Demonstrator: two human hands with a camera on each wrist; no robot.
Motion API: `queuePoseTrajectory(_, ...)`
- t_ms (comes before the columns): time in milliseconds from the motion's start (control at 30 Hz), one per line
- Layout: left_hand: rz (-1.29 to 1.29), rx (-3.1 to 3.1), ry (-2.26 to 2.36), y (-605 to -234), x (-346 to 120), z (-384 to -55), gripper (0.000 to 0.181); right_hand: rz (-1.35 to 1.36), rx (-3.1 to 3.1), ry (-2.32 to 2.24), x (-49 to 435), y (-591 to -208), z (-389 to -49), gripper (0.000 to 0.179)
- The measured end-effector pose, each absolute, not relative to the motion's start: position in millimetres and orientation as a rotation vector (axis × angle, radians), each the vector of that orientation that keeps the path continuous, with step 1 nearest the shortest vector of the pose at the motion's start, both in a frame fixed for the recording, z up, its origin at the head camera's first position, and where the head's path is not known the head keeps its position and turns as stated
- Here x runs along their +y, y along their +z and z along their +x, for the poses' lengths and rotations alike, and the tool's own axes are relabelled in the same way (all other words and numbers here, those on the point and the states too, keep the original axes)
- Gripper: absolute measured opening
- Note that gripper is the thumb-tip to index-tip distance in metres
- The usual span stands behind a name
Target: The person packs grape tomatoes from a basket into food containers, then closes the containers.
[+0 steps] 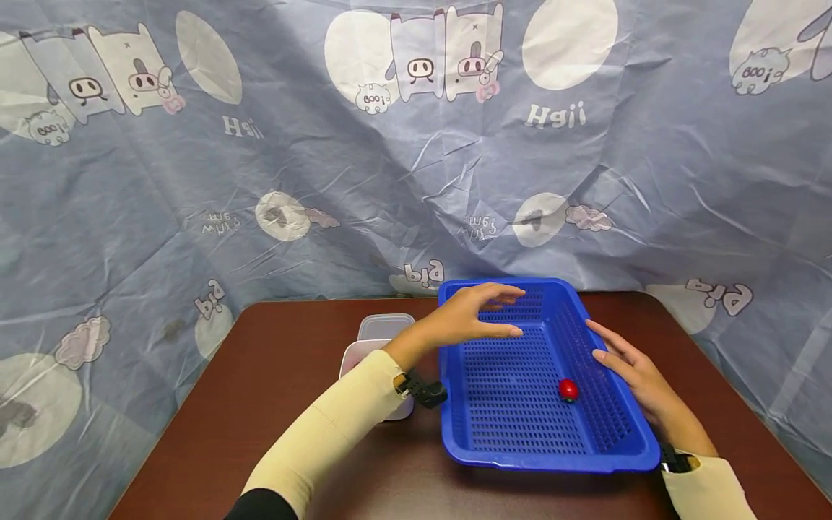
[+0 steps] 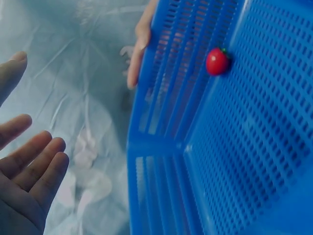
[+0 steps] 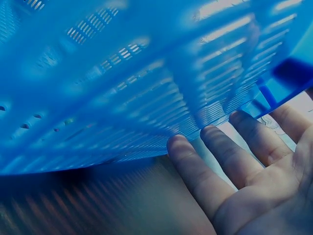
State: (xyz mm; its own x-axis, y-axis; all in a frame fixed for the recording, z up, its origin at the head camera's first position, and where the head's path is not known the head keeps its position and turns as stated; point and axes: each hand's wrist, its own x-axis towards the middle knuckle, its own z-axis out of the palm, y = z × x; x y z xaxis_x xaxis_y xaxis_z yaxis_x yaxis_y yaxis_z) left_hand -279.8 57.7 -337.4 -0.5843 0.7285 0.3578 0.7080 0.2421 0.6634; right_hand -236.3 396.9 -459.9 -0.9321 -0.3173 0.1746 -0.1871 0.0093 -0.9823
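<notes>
A blue plastic basket (image 1: 520, 440) with slotted walls stands on the right half of the table. Inside, near its right wall, lies a small round red fruit (image 1: 568, 391) with a green top, also seen in the left wrist view (image 2: 217, 61). My left hand (image 1: 471, 314) is above the basket's left side, thumb and fingers spread apart, holding nothing. At the right wall, my right hand (image 1: 640, 379) touches the basket from outside with fairly straight fingers (image 3: 222, 149). Its thumb lies by the rim.
Left of the basket, a white container (image 1: 357, 354) is partly hidden by my left forearm. Behind it lies a pale grey, lid-like rectangular piece (image 1: 385, 326). The brown table (image 1: 260, 375) ends at a blue-grey printed cloth (image 1: 364, 188).
</notes>
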Motion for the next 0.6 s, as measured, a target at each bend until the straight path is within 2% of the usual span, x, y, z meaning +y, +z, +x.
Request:
queuePoseTrajectory(367,1.430,2.363,1.124,-350.0,132.2,-286.3,0.060,-0.564,2.099,-2.078,399.4,-462.6,-231.6,0.056)
queuePoseTrajectory(600,1.384,2.407,0.949,-363.7,160.7,-281.4,0.058,-0.586,1.964,-2.148,399.7,-461.2,-235.0,0.054)
